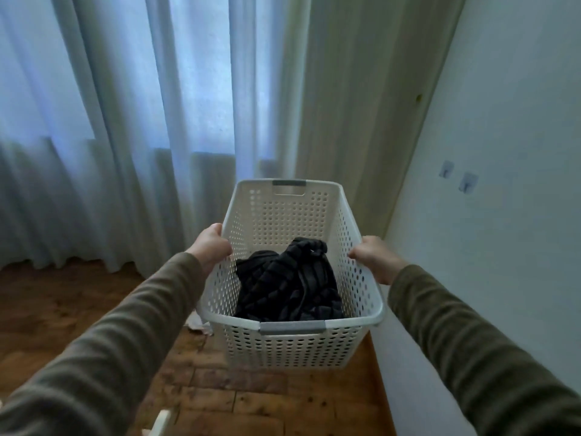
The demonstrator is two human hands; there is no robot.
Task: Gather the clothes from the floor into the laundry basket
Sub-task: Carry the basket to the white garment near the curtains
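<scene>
The basket (290,272) sat at the centre of the view, a white perforated tub with grey handle strips at its 12 and 6 o'clock ends. The left hand (211,245) was closed over the long rim at 9 o'clock and the right hand (374,258) was closed over the opposite rim at 3 o'clock, both gripping plastic and nothing else. Whether the basket was lifted clear of the wood floor (220,401) or only resting on it could not be told; it looked raised, with its near wall hanging free.

Inside lay a dark garment (287,286), bunched against the bottom toward 6 o'clock, leaving most of the tub empty. On the floor at 8 o'clock from the basket, just beside its lower corner, a pale cloth (198,325) showed, half hidden by the left sleeve (119,338). That seemed the next thing to gather.

The step in hand was judged to be carrying the basket to the clothes. To do it well, the grips should stay level across from each other so the tub did not tip and spill the garment. Setting it down at 3 o'clock of the cloth, close but not on top of it, would leave one hand free for a short reach. The wall (503,152) at 3 o'clock stood near, so any swing should go toward 9 o'clock. The curtains (125,121) at 12 o'clock hung to the floor and could hide more clothes at their hem.
</scene>
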